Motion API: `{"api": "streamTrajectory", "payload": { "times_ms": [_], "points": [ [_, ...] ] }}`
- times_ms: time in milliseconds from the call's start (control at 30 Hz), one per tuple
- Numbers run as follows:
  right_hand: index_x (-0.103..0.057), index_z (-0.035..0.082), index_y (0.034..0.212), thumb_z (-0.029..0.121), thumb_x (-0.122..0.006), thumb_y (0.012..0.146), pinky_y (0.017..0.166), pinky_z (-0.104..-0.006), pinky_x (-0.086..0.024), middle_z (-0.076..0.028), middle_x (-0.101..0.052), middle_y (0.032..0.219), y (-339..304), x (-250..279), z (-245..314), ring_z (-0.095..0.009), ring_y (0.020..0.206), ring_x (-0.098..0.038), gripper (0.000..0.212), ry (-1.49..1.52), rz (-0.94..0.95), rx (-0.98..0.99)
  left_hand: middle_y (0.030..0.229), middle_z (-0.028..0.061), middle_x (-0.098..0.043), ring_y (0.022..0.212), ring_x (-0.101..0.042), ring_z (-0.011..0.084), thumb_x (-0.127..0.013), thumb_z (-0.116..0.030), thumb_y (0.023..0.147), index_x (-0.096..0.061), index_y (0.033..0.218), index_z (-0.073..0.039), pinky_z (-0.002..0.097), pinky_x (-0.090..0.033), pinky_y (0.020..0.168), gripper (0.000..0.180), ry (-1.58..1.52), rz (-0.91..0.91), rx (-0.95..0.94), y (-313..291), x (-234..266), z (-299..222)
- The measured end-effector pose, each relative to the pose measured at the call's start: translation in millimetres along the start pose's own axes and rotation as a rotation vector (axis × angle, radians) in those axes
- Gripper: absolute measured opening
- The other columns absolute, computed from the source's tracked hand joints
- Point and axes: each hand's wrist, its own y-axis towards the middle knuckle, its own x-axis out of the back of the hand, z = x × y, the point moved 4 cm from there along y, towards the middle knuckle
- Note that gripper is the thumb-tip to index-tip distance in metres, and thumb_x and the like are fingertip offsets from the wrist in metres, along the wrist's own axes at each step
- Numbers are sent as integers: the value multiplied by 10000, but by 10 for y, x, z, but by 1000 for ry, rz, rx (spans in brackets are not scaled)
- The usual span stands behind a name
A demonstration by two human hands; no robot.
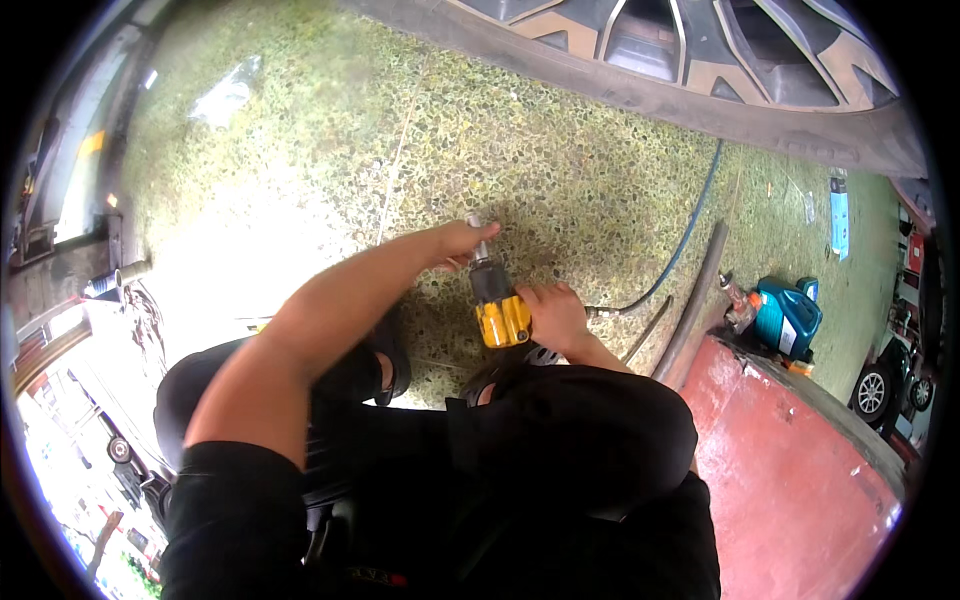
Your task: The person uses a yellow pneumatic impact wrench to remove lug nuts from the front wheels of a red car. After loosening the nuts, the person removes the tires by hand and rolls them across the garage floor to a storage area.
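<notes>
A yellow and black air impact wrench (503, 318) is held low over the speckled floor, between my knees and its nose pointing away from me. My right hand (560, 318) is closed around its handle, the grip itself mostly hidden by the fingers. At the nose, my left hand (464, 243) is closed around a silver socket (473, 219), whose tip shows past the fingers. A blue air hose (688, 240) joins the wrench through a metal fitting (600, 313) by my right hand.
A car wheel's tyre (690, 112) fills the far right. A long dark bar (697, 300) leans by a red block (775, 430) on my right. Beyond the block stands a teal jug (783, 318); a blue box (839, 225) lies farther off. Clear plastic (226, 93) lies far left.
</notes>
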Motion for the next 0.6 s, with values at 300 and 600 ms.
{"api": "streamTrajectory", "payload": {
  "times_ms": [300, 600],
  "points": [
    [-637, 105, 1219, 203, -625, 788, 825, -422, -483, -90, -686, 915, -159, -142, -67, -278, 877, -673, 443, 26, 18, 31, 661, 176, -671, 543, -609, 266, -576, -587, 976, -647, 939, 57, 416, -502, 557, 649, -668, -700, -61, 496, 991, 66],
    [-608, 119, 1227, 132, -703, 719, 891, -419, -466, -95, -684, 980, -34, -268, -605, -284, 999, -657, 516, -92, 15, -216, 770, 164, -712, 697, -710, 245, -711, -422, 895, -693, 1004, 40, 383, -555, 663, 475, -251, -550, -245, 240, 227, -339]
  ]
}}
